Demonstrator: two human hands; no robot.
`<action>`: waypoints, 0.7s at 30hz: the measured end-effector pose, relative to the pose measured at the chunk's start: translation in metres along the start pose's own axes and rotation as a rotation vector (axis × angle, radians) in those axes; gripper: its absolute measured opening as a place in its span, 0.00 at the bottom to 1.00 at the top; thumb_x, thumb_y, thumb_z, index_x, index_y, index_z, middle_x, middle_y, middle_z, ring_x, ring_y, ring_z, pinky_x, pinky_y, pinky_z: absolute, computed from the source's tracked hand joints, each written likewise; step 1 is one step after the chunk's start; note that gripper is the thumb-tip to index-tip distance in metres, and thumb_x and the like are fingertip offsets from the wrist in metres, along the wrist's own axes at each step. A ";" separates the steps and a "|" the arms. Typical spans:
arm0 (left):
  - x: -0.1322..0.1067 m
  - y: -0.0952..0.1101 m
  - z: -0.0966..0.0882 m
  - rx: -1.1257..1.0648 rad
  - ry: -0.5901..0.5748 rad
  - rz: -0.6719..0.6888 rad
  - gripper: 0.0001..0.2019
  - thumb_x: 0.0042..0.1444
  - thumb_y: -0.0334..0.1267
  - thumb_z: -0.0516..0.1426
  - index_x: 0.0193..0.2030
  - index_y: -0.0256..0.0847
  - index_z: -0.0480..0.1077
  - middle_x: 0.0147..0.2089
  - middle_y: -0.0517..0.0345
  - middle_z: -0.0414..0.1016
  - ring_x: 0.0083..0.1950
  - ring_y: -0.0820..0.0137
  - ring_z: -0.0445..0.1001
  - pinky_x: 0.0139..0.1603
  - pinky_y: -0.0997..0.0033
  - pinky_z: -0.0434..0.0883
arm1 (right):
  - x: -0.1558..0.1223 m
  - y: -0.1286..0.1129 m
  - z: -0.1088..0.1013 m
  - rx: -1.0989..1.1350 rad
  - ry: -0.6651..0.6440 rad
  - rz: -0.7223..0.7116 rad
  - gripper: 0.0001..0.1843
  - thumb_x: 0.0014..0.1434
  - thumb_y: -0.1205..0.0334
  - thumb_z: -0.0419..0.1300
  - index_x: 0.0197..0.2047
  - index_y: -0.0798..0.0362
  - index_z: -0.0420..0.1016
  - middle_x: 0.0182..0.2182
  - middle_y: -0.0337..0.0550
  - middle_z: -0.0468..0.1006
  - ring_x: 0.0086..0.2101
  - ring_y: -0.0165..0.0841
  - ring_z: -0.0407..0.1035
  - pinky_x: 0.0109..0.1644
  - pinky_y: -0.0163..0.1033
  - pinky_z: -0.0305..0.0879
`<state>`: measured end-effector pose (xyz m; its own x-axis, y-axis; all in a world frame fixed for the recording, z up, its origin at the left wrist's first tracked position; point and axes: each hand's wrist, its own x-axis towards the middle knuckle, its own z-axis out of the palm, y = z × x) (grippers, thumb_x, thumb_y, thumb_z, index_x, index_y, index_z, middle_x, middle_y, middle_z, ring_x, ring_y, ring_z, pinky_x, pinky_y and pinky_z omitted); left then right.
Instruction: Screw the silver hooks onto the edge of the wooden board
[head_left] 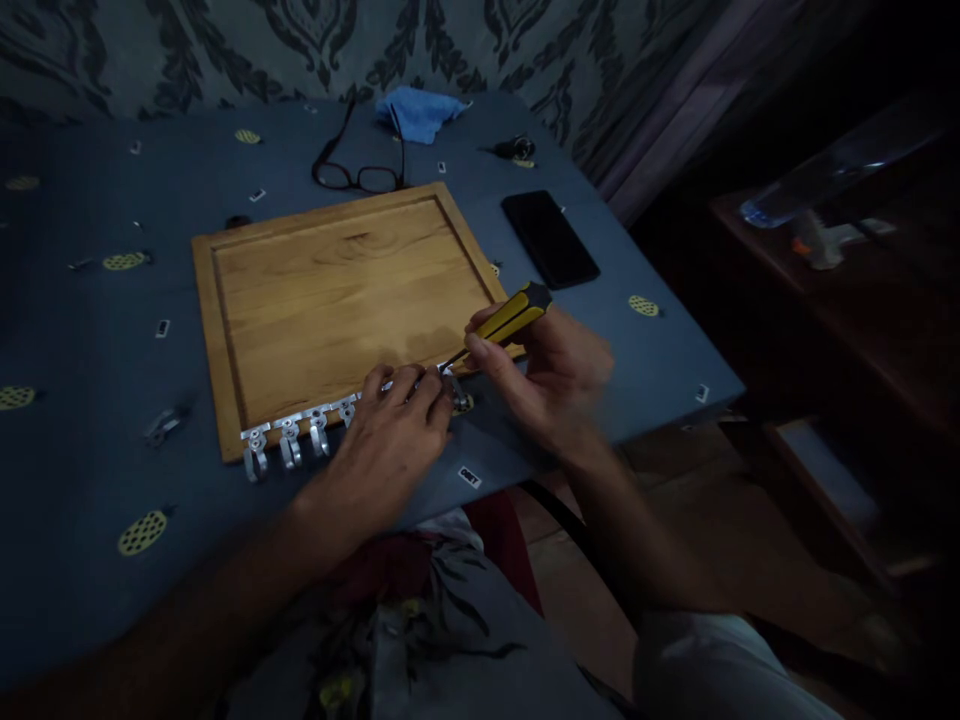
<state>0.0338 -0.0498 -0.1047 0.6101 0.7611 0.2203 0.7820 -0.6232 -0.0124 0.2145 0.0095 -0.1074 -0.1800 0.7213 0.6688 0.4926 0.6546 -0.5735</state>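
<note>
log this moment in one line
right hand: grips yellow-and-black-handled screwdriver | left hand: rests on silver metal hook rail | rail: on near edge of wooden board

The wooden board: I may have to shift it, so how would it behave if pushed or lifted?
The wooden board looks thick and solid, so probably stiff and fairly heavy. Flat on the blue cloth, it would likely slide, not tip, perhaps dragging cloth. The metal hooks overhanging its near edge, by the left hand, might snag.

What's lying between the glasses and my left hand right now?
The wooden board lies between the glasses and the left hand, which rests on the metal hooks at its near edge. The head view shows it.
</note>
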 end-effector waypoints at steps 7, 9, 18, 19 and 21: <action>0.001 -0.001 0.001 0.011 0.021 0.020 0.17 0.68 0.34 0.60 0.60 0.28 0.76 0.57 0.40 0.81 0.58 0.51 0.75 0.62 0.50 0.70 | 0.013 -0.005 -0.014 0.020 -0.183 -0.021 0.03 0.67 0.57 0.66 0.43 0.45 0.80 0.34 0.40 0.83 0.35 0.36 0.78 0.39 0.41 0.74; 0.001 -0.001 0.000 0.011 0.016 0.010 0.17 0.69 0.34 0.60 0.61 0.27 0.75 0.58 0.40 0.81 0.59 0.52 0.75 0.62 0.51 0.69 | 0.016 -0.003 -0.016 0.077 -0.219 0.001 0.05 0.67 0.55 0.67 0.44 0.46 0.82 0.34 0.40 0.83 0.34 0.35 0.77 0.38 0.40 0.74; 0.001 -0.001 0.001 0.018 -0.004 0.005 0.18 0.68 0.31 0.61 0.62 0.27 0.74 0.59 0.42 0.80 0.60 0.52 0.75 0.63 0.51 0.69 | 0.012 -0.001 -0.011 -0.039 -0.113 0.015 0.11 0.68 0.54 0.67 0.34 0.50 0.79 0.29 0.38 0.78 0.30 0.33 0.73 0.35 0.39 0.70; 0.001 -0.001 0.001 0.016 -0.007 0.003 0.18 0.68 0.31 0.60 0.62 0.27 0.74 0.59 0.42 0.80 0.60 0.52 0.75 0.63 0.51 0.69 | 0.010 -0.002 -0.010 -0.062 -0.097 0.020 0.11 0.68 0.54 0.66 0.35 0.50 0.79 0.29 0.38 0.78 0.30 0.32 0.73 0.35 0.39 0.70; 0.001 -0.001 0.001 0.015 -0.013 0.002 0.18 0.68 0.31 0.60 0.63 0.27 0.74 0.60 0.41 0.80 0.60 0.52 0.75 0.64 0.51 0.69 | 0.008 -0.004 -0.008 -0.097 -0.068 0.025 0.11 0.68 0.54 0.66 0.35 0.49 0.79 0.29 0.38 0.78 0.31 0.32 0.73 0.36 0.39 0.71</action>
<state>0.0341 -0.0481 -0.1055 0.6130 0.7624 0.2071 0.7827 -0.6218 -0.0274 0.2181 0.0110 -0.0962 -0.2220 0.7532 0.6192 0.5774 0.6133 -0.5389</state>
